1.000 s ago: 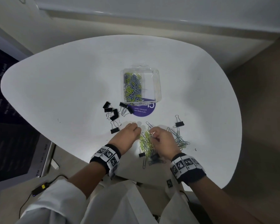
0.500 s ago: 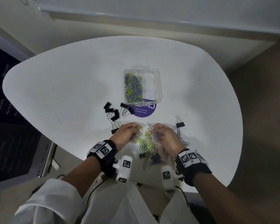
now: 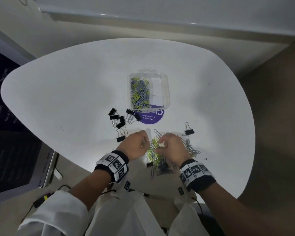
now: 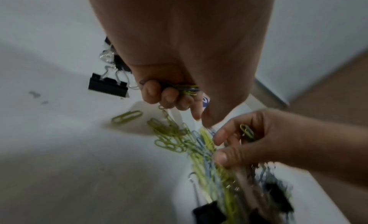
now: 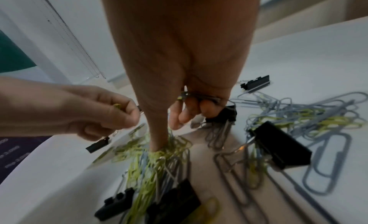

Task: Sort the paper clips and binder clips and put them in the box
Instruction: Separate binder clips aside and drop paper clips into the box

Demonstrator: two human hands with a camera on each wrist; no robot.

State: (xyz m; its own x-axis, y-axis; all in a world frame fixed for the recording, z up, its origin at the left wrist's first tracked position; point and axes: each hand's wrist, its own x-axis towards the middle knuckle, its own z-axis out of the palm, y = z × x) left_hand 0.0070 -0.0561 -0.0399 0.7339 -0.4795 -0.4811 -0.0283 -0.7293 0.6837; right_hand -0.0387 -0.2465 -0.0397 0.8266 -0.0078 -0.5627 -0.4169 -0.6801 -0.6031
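A clear plastic box [image 3: 166, 92] stands mid-table with green and grey paper clips [image 3: 140, 93] in its left half. A mixed pile of paper clips [image 3: 153, 153] lies near the front edge between my hands. My left hand [image 3: 144, 142] has its fingers curled round a small bunch of clips [image 4: 189, 88]. My right hand [image 3: 160, 145] also keeps clips [image 5: 196, 96] under its curled fingers, with its thumb [image 5: 157, 142] pressed into the pile. Black binder clips [image 3: 119, 120] are grouped left of the box, and some lie in the pile [image 5: 282, 147].
A lone binder clip [image 3: 188, 132] and grey paper clips [image 3: 192, 149] lie right of my right hand. A purple round sticker [image 3: 151, 117] sits under the box's near edge. The white table's front edge [image 3: 85, 169] runs just behind my wrists.
Both hands stay over the pile and keep picking at it. Both wrists rolled outward half a second ago and have turned back.
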